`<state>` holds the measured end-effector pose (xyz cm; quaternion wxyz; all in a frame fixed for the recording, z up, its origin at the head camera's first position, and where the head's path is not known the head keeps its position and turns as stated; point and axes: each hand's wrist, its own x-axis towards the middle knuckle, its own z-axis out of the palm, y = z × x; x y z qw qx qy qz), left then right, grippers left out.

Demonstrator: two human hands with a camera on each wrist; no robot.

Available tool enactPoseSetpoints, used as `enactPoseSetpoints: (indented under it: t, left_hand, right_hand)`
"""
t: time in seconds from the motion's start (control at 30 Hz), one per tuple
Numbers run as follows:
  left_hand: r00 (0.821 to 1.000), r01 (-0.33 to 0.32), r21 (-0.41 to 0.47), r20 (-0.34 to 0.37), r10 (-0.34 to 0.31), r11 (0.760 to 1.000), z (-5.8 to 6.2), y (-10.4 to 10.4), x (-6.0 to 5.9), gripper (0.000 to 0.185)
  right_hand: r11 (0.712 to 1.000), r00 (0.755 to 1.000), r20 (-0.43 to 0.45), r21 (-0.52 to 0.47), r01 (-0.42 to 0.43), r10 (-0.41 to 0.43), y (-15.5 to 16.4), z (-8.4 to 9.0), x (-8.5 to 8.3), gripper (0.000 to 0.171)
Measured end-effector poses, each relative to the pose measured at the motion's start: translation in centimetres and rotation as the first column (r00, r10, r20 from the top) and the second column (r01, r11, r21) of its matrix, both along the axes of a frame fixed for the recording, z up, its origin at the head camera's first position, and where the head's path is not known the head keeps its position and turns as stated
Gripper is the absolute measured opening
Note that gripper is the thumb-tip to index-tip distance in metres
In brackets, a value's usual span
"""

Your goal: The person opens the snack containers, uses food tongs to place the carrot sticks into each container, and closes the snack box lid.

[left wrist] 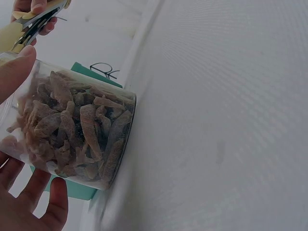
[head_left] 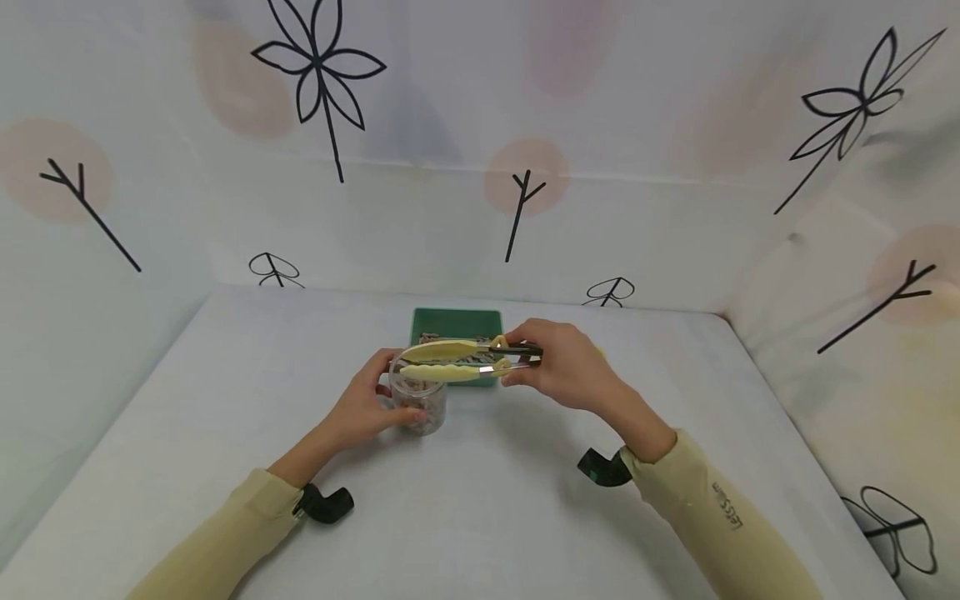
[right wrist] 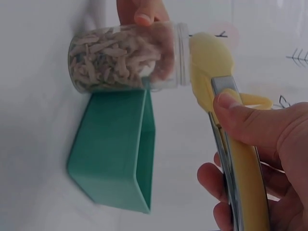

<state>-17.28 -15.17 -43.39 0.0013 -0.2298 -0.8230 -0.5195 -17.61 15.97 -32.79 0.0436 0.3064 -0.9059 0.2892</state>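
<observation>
My left hand (head_left: 367, 408) grips a clear jar (head_left: 430, 414) around its side, thumb in front. Brown dried strips (left wrist: 86, 125) fill much of the jar, as the left wrist view shows. My right hand (head_left: 566, 367) holds yellow tongs (head_left: 442, 362) with metal arms, thumb on one side and fingers on the other. The yellow tong heads lie right at the jar's mouth in the head view. Behind the jar stands a green rectangular bin (right wrist: 110, 139), with more brownish strips (head_left: 457, 354) inside it, partly hidden by the tongs.
A white-covered table (head_left: 480, 500) lies under everything. Patterned white cloth walls (head_left: 420, 217) rise behind and at both sides. A black wrist camera (head_left: 326, 504) sits by the left sleeve, another black camera (head_left: 603, 468) by the right sleeve.
</observation>
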Motion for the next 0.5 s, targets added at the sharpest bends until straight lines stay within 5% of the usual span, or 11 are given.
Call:
enactPoseSetpoints:
  t: [0.5]
  left_hand:
    - [0.999,-0.024,-0.023,0.03,0.025,0.999,-0.1,0.2,-0.2,0.084]
  right_hand:
    - [0.997,0.997,0.0,0.003,0.081,-0.081,1.4,0.1,-1.5,0.054]
